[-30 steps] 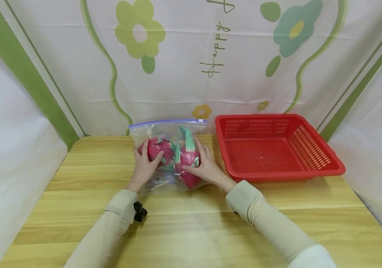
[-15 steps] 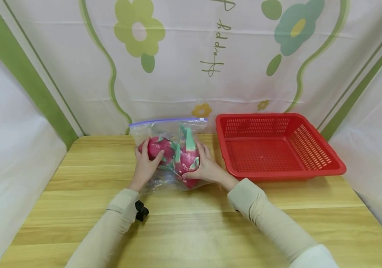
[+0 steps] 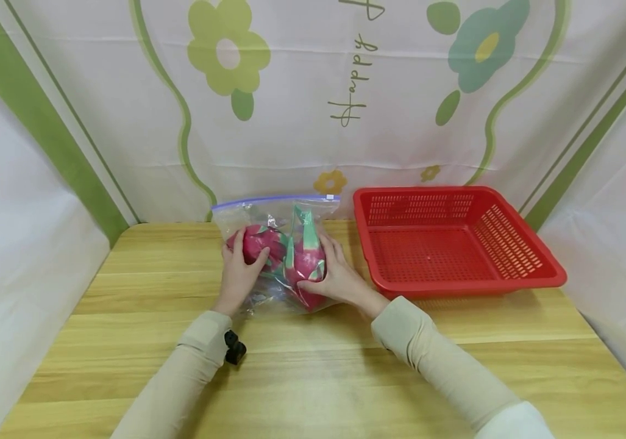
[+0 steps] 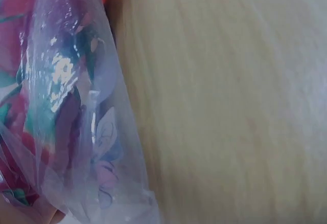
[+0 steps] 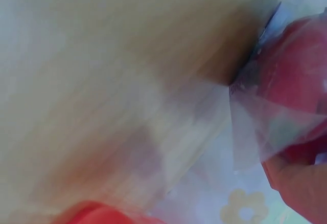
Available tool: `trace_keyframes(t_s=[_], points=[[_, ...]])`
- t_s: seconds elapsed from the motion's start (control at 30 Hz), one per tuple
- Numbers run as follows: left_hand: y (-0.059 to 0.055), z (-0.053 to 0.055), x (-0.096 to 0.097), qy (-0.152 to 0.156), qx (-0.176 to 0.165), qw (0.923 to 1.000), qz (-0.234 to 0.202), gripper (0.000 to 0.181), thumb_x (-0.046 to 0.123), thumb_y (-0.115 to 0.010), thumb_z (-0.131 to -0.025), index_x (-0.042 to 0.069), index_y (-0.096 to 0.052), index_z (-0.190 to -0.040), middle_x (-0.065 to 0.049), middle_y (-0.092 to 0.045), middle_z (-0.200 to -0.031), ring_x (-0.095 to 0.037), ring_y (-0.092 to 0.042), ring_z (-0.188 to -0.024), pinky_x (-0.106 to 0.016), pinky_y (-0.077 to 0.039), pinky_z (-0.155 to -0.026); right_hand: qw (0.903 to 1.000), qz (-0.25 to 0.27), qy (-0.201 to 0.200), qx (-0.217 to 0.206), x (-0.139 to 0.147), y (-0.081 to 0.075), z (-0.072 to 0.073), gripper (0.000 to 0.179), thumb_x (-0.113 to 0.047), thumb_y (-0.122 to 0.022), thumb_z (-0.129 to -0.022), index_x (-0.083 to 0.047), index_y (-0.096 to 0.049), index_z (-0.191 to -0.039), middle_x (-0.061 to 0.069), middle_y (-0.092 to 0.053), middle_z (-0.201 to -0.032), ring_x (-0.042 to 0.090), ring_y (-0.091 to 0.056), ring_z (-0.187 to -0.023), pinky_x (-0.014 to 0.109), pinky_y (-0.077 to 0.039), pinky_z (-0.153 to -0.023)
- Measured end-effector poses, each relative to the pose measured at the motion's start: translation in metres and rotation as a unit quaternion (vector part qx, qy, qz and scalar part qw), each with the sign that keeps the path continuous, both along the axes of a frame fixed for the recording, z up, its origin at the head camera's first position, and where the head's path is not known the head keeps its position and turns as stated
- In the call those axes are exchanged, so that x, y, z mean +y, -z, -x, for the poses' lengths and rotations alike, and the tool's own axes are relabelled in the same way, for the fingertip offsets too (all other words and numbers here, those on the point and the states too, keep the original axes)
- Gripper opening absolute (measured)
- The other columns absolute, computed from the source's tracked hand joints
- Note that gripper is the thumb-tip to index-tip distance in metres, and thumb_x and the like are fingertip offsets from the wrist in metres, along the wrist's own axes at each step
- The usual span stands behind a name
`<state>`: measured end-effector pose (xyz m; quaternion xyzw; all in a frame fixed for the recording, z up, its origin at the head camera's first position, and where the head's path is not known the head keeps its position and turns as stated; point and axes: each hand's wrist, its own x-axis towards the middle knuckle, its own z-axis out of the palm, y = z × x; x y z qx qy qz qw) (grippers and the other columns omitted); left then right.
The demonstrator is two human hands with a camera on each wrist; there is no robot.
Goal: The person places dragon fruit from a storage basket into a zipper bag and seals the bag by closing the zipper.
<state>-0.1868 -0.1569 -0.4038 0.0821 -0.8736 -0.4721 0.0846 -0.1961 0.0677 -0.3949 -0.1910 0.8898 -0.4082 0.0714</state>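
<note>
In the head view a clear zip bag [image 3: 282, 212] lies at the back of the table, with a purple strip along its far edge and a white slider [image 3: 330, 197] at the strip's right end. Two pink dragon fruits with green scales are inside. My left hand [image 3: 238, 274] holds the left dragon fruit [image 3: 256, 241] through the film, thumb and fingers spread around it. Around the right dragon fruit [image 3: 307, 263] curl the thumb and fingers of my right hand [image 3: 341, 277]. Crinkled film fills the left wrist view beside a dragon fruit [image 4: 13, 45].
To the right of the bag stands a red plastic basket [image 3: 428, 256] with slotted walls and nothing in it. Behind the wooden table [image 3: 313, 378] hangs a white curtain [image 3: 291, 140] printed with flowers. A black device [image 3: 234, 349] is at my left wrist.
Both hands keep their hold on the bagged fruits. My left wrist has shifted slightly to the right, and the right fruit has tipped a little to the left.
</note>
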Motion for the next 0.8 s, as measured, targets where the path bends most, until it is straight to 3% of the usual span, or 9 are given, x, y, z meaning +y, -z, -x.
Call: trace_keyframes(t_s=[0.33,0.8], points=[[-0.005,-0.001,0.001,-0.017,0.001,0.9998,-0.005,0.076,0.037,-0.063,-0.088,0.023,-0.024,-0.152,-0.024,-0.022,-0.150,-0.044,-0.043,-0.129,-0.055,-0.043,-0.104,0.9996,0.005,0.015,0.022,-0.005,0.001,-0.005,0.104,-0.042,-0.078,-0.072,-0.030,-0.015,-0.153,0.009,-0.026,-0.152,0.034,-0.050,-0.122,0.050,-0.049,-0.098],[-0.023,-0.005,-0.026,-0.044,0.009,0.9982,0.039,0.070,0.034,-0.061,-0.089,0.018,-0.030,-0.150,-0.024,-0.032,-0.147,-0.043,-0.047,-0.127,-0.057,-0.044,-0.102,0.9989,0.045,0.007,-0.014,-0.037,-0.001,-0.007,0.100,-0.044,-0.074,-0.077,-0.033,-0.011,-0.153,0.007,-0.027,-0.151,0.030,-0.050,-0.123,0.048,-0.049,-0.099]])
